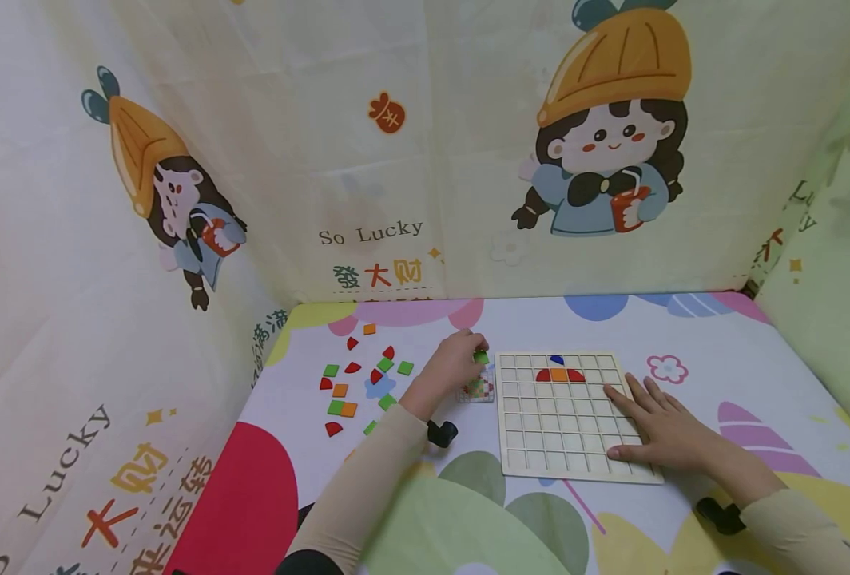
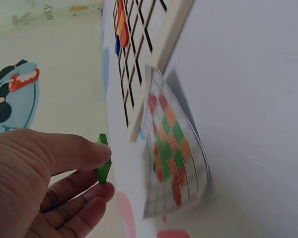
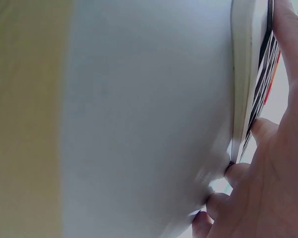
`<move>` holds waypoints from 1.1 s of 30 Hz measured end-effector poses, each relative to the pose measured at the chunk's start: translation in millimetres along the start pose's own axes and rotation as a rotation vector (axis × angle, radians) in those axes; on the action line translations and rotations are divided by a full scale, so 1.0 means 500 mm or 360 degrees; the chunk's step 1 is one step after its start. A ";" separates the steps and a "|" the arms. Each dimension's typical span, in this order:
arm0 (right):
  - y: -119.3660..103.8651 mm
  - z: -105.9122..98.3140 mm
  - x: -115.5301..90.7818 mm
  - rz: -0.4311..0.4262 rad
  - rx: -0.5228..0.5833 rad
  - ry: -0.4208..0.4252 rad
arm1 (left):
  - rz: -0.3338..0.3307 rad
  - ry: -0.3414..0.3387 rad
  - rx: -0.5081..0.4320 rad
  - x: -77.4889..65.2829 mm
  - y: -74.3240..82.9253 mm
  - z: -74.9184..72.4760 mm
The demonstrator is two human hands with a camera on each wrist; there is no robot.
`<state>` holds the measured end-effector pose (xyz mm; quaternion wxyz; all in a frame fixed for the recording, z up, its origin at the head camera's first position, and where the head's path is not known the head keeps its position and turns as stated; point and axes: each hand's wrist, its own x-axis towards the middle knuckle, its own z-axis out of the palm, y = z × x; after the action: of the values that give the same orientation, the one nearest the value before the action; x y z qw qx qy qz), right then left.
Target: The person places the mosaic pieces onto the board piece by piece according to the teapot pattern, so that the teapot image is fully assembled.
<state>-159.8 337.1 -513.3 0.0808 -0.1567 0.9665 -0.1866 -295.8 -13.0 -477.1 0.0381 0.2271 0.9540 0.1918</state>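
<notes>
In the head view my left hand [image 1: 455,363] pinches a green square tile [image 1: 481,357] between thumb and fingers, above a small pattern card [image 1: 477,391]. The left wrist view has this tile edge-on, held clear of the curved card with its red, orange and green grid. Right of the card lies a wooden grid board [image 1: 554,439]. Near its top are a blue piece [image 1: 557,360], an orange square [image 1: 558,374] and red pieces [image 1: 576,375] on either side. My right hand [image 1: 662,427] rests with spread fingers over the board's right edge.
Loose red, green and orange pieces lie scattered left of the card, among them a red quarter-round [image 1: 334,430] and an orange square [image 1: 370,328]. A printed cloth covers the table [image 1: 562,319]. Patterned curtains [image 1: 468,160] hang behind and at both sides.
</notes>
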 end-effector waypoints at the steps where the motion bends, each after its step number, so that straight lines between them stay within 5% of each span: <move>1: 0.000 0.000 0.000 0.0000 0.0000 0.0001 | 0.0021 0.0004 0.0008 0.002 0.007 0.002; 17: -0.002 0.000 -0.001 0.0005 0.0011 0.0002 | 0.0129 -0.0059 -0.0045 0.021 0.111 0.046; 33: 0.000 0.001 0.000 0.0000 -0.0023 0.0010 | 0.0288 -0.0087 0.0017 0.025 0.153 0.094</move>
<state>-159.9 337.2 -513.7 0.0765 -0.1568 0.9680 -0.1802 -267.2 71.9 -491.1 0.0454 0.3177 0.9292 0.1831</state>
